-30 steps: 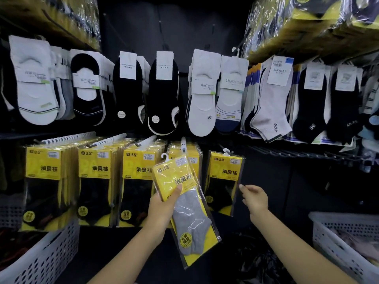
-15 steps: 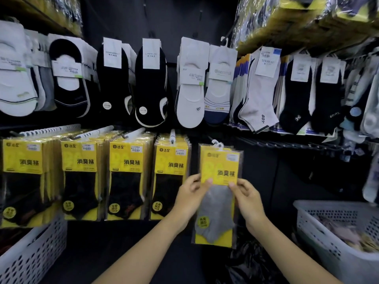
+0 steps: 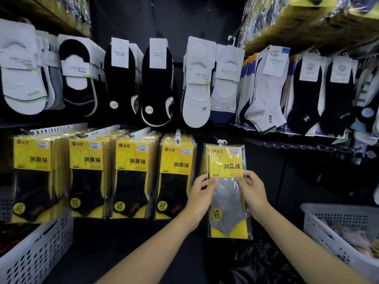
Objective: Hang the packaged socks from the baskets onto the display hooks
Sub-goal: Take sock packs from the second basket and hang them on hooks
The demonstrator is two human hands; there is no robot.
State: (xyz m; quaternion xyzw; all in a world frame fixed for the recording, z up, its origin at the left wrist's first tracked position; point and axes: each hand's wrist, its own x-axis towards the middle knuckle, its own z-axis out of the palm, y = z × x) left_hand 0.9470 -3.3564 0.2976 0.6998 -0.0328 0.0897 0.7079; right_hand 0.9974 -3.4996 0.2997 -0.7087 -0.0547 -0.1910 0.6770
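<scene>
Now, grip: left hand (image 3: pixel 202 193) and right hand (image 3: pixel 251 191) each pinch one side edge of the grey sock packet (image 3: pixel 227 201), thumbs on the front, fingers behind.
Why held so: likely to keep the packet flat and square while its hanger tab (image 3: pixel 222 142) meets the hook; whether the tab is already on cannot be told.
Packet's place: upright at the right end of the lower row, just beside the black-sock packets (image 3: pixel 176 177), with another yellow packet edge behind it.
Neighbouring hook (image 3: pixel 178 136): white-tipped, poking out through the packets next door.
Baskets: left basket (image 3: pixel 37 249) and right basket (image 3: pixel 336 228), white and perforated, low at either side; the right one holds more stock.
Room: dark wall, carded socks (image 3: pixel 196 89) hung above, wire rail (image 3: pixel 297 143) to the right.
</scene>
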